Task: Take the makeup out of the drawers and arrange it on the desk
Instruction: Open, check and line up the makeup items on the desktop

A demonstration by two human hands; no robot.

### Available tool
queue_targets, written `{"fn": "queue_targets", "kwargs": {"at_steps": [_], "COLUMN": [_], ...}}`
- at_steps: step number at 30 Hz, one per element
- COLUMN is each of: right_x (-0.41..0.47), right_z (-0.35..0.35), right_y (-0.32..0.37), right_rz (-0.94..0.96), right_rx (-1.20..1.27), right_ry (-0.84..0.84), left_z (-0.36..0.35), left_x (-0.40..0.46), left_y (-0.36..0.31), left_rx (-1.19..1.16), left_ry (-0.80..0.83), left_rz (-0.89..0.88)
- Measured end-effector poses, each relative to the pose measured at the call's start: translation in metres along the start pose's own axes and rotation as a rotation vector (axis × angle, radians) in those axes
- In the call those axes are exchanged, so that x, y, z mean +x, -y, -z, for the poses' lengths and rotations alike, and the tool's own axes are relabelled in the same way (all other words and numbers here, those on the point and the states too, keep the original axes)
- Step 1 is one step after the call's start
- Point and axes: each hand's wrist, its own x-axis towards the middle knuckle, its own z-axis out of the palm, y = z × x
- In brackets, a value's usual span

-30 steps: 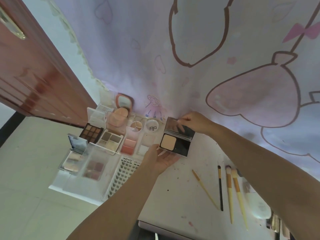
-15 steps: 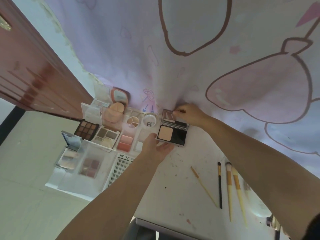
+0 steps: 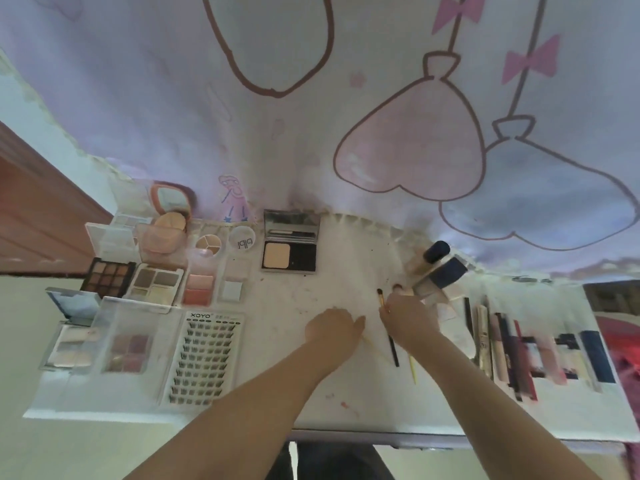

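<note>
An open black powder compact (image 3: pixel 290 251) stands on the white desk (image 3: pixel 311 393) against the wall, apart from both hands. My right hand (image 3: pixel 408 320) lies over several makeup brushes (image 3: pixel 393 351) at mid-desk, fingers curled round them. Brush heads stick out above the hand and handles below it. My left hand (image 3: pixel 332 327) rests flat beside it, fingers pointing right and touching a thin wooden stick brush (image 3: pixel 373 347).
Open eyeshadow and blush palettes (image 3: pixel 156 284), a lash tray (image 3: pixel 204 358) and a small mirror (image 3: pixel 171 199) fill the desk's left part. Foundation bottles (image 3: pixel 438 268) lie behind my right hand. Several pencils and tubes (image 3: pixel 519 348) line the right side. A printed cloth hangs behind.
Both hands let go of the powder compact, which now stands against the wall. They moved toward me and right, onto the brushes. The view shifted right.
</note>
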Motion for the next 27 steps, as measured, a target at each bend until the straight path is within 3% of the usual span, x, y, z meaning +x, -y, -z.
{"fn": "queue_targets", "kwargs": {"at_steps": [8, 19, 27], "right_x": [0.002, -0.028, -0.042], "right_z": [-0.020, -0.053, -0.062], "right_y": [0.022, 0.124, 0.143], "right_rz": [-0.064, 0.127, 0.169], "right_rx": [0.092, 0.149, 0.127], "right_ry": [-0.001, 0.149, 0.111], "left_z": [0.012, 0.018, 0.022], "left_x": [0.002, -0.033, -0.039], "left_y": [0.007, 0.112, 0.128], "left_rx": [0.124, 0.504, 0.508], "left_ry": [-0.058, -0.148, -0.170], "left_rz": [0.021, 0.050, 0.028]}}
